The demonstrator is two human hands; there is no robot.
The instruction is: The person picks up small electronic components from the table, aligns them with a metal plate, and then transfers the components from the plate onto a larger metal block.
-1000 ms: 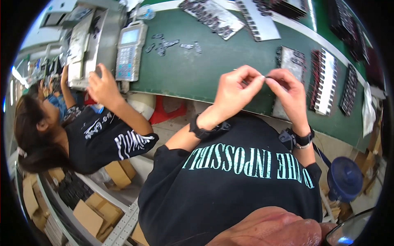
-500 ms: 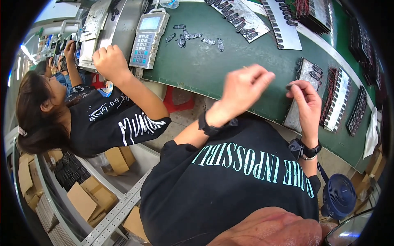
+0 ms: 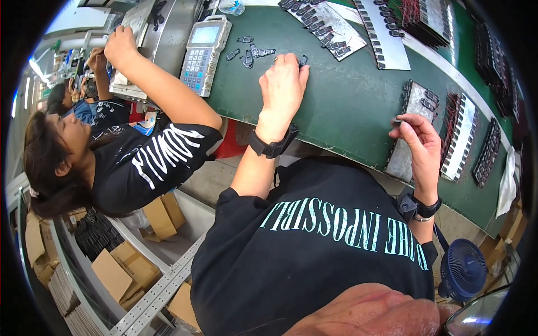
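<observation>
My right hand [image 3: 421, 140] pinches a small dark part [image 3: 397, 121] beside a metal plate [image 3: 399, 158] close to the near edge of the green worktop [image 3: 347, 101], while my left hand [image 3: 282, 89] hangs beside loose black pieces [image 3: 248, 59] toward the worktop's left end; whether that grip holds one, I cannot tell. The part looks light, stiff and easily dropped, best taken by its side edges, though my fingers mask most of its outline.

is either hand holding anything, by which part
Right hand: a small dark piece, pinched between thumb and fingers; too small to tell by which part. Left hand: at a loose black part, hold cannot be told.
</observation>
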